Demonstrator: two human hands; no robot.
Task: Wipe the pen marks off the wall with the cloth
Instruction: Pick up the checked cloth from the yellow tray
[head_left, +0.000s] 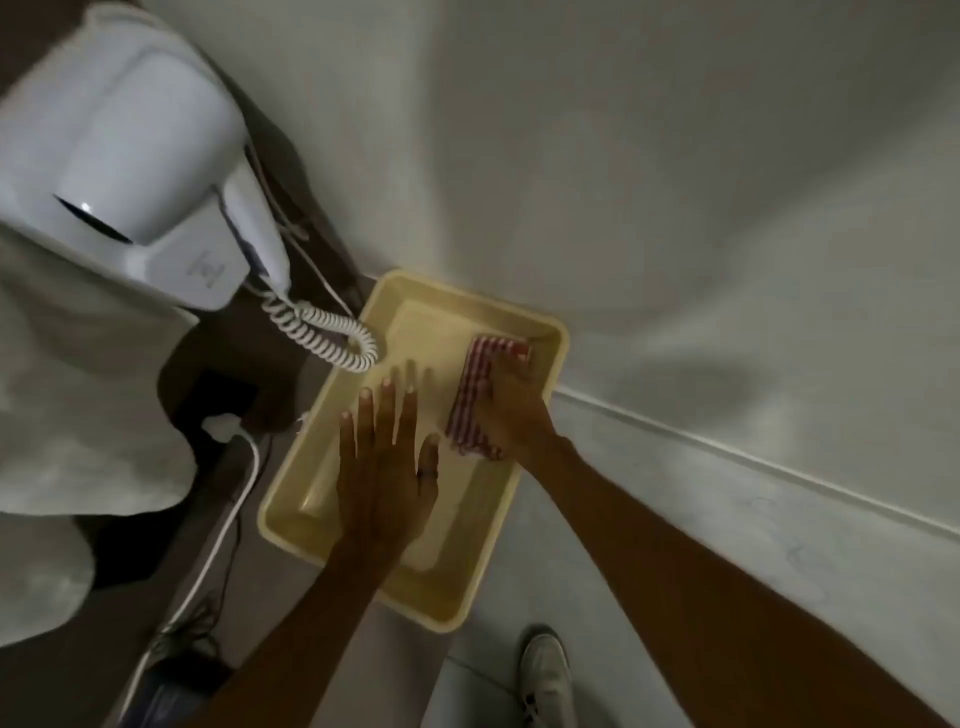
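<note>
Yellow tray (540, 332) on pale floor (675, 519) against white wall (623, 156).

A white hair dryer (130, 171) hangs at upper left, its coiled cord (322, 332) looping down just beside a yellow tray (550, 332) on the floor (727, 519). A white cable (228, 499) runs left of the tray. A white shoe (545, 675) stands near the bottom edge.

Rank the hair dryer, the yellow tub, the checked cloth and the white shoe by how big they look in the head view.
1. Hair dryer, though nearest the camera, so unsure.
2. Yellow tub.
3. Checked cloth and white shoe: alike.
</note>
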